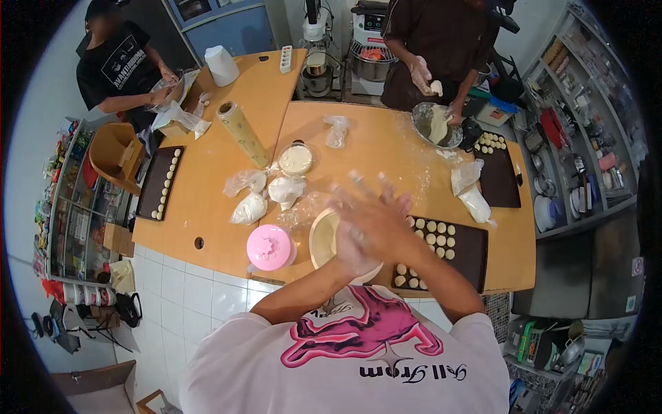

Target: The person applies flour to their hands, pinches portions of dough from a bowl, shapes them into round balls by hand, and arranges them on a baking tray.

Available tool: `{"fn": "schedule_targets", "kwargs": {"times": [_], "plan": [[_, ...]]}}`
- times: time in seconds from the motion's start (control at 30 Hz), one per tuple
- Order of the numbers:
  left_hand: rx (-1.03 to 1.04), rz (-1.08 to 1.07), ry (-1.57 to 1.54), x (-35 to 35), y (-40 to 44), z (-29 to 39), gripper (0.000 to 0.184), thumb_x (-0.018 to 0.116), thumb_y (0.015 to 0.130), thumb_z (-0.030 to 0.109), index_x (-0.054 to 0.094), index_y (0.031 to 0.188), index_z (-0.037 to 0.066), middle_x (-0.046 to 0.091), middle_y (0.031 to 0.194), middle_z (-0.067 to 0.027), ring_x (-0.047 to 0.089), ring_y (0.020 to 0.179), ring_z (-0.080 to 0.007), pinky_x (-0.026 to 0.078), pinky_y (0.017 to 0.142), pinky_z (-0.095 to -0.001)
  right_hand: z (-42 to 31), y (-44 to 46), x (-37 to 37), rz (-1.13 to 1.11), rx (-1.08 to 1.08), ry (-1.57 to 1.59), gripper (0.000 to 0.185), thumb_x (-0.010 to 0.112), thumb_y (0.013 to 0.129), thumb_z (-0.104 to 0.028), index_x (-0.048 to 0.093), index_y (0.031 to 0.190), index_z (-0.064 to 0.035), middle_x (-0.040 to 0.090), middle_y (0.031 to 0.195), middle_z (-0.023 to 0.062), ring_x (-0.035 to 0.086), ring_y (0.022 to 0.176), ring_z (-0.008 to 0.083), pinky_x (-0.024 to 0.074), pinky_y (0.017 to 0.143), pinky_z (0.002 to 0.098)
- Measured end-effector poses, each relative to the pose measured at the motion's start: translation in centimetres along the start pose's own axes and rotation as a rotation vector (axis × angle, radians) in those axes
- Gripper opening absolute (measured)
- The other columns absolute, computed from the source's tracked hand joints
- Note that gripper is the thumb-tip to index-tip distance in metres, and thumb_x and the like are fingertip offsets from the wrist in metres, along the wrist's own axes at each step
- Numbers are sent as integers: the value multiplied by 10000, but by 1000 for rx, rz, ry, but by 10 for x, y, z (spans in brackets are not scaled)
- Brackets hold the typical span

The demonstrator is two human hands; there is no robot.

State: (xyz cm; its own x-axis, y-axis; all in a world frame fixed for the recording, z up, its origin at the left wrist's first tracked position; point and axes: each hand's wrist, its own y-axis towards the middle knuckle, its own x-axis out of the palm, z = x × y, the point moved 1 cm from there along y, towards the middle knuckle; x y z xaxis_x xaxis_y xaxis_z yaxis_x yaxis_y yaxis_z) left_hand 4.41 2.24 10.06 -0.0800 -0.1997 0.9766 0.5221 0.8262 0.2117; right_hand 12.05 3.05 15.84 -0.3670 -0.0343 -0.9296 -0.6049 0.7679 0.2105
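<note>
My left hand (353, 252) and my right hand (379, 224) are pressed together, palm to palm, over a cream-coloured bowl (321, 238). Flour dusts both, and motion blurs the fingers. The right hand lies on top with its fingers stretched out and spread. Beneath it the left hand is partly covered, its fingers extended. Whether anything sits between the palms is hidden. Right of the bowl, a dark baking tray (469, 259) carries rows of small round dough balls (432, 226). A pink lidded container (270, 247) stands to the bowl's left.
Bags of white powder (249, 208), a round tub (296, 160) and a film roll (243, 134) stand left of centre. Across the table, a person (441, 41) handles dough over a metal bowl (438, 125); another (121, 69) holds plastic. More trays (498, 179) lie at the sides.
</note>
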Motion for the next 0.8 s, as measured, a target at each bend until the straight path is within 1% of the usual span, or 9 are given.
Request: {"fn": "schedule_targets", "kwargs": {"times": [0.2, 0.33, 0.43, 0.53, 0.6, 0.63, 0.67, 0.7, 0.8], "plan": [[88, 151, 234, -6, 2, 28, 828, 268, 892, 686, 178, 1505, 137, 156, 1565, -113, 129, 1446, -309, 106, 1177, -456, -16, -17, 7, -74, -248, 424, 553, 537, 848, -206, 450, 1393, -168, 382, 1481, 95, 245, 1402, 371, 42, 1128, 595], [-27, 138, 42, -42, -9, 3, 854, 254, 886, 705, 171, 1506, 123, 141, 1570, -110, 117, 1453, -264, 111, 1174, -446, -4, 2, 10, -10, -54, -145, 655, 590, 791, -251, 411, 1418, -195, 392, 1472, 68, 241, 1407, 354, 51, 1140, 597], [16, 188, -16, 6, -5, 27, 842, 254, 895, 697, 179, 1504, 120, 151, 1565, -114, 135, 1447, -257, 111, 1172, -438, 27, -15, 20, -9, -46, -86, 669, 594, 779, -268, 411, 1420, -212, 424, 1446, 73, 220, 1415, 346, 54, 1135, 607], [13, -10, -51, -21, -5, 23, 782, 268, 909, 653, 209, 1501, 145, 197, 1559, -77, 195, 1430, -256, 150, 1168, -434, -17, -20, 16, -122, -258, 423, 528, 515, 898, -225, 420, 1417, -194, 342, 1504, 73, 239, 1399, 376, 48, 1130, 594], [-139, -145, -228, -36, -10, -1, 733, 265, 925, 615, 221, 1499, 159, 213, 1554, -80, 212, 1423, -262, 147, 1168, -440, -17, -10, 17, -32, -182, 181, 589, 542, 839, -234, 423, 1415, -198, 392, 1470, 76, 263, 1390, 369, 84, 1126, 603], [-106, -6, -173, -25, -9, 0, 747, 257, 922, 628, 203, 1504, 163, 200, 1558, -80, 205, 1425, -261, 146, 1168, -440, -15, -5, 16, 16, -143, 62, 620, 556, 809, -239, 424, 1413, -201, 417, 1452, 78, 275, 1386, 366, 101, 1124, 607], [-75, 133, -117, -3, -8, 2, 761, 250, 918, 641, 184, 1509, 166, 187, 1563, -81, 199, 1427, -261, 145, 1167, -441, -6, -1, 7, 10, -14, -66, 441, 460, 941, -256, 471, 1377, -185, 379, 1479, 88, 252, 1394, 379, 89, 1119, 601], [-45, 271, -60, 9, -7, 7, 775, 243, 915, 655, 166, 1515, 170, 174, 1568, -81, 192, 1430, -260, 145, 1166, -441, 1, -7, 8, -50, -10, 24, 443, 463, 935, -247, 471, 1374, -190, 383, 1474, 98, 246, 1395, 383, 101, 1115, 604], [37, 39, 10, -30, -6, 24, 689, 233, 950, 584, 182, 1510, 186, 179, 1567, -79, 162, 1442, -272, 161, 1162, -455, 0, -17, 14, -131, -93, 465, 441, 468, 916, -220, 481, 1357, -212, 407, 1440, 165, 265, 1382, 405, 147, 1097, 618]]}}
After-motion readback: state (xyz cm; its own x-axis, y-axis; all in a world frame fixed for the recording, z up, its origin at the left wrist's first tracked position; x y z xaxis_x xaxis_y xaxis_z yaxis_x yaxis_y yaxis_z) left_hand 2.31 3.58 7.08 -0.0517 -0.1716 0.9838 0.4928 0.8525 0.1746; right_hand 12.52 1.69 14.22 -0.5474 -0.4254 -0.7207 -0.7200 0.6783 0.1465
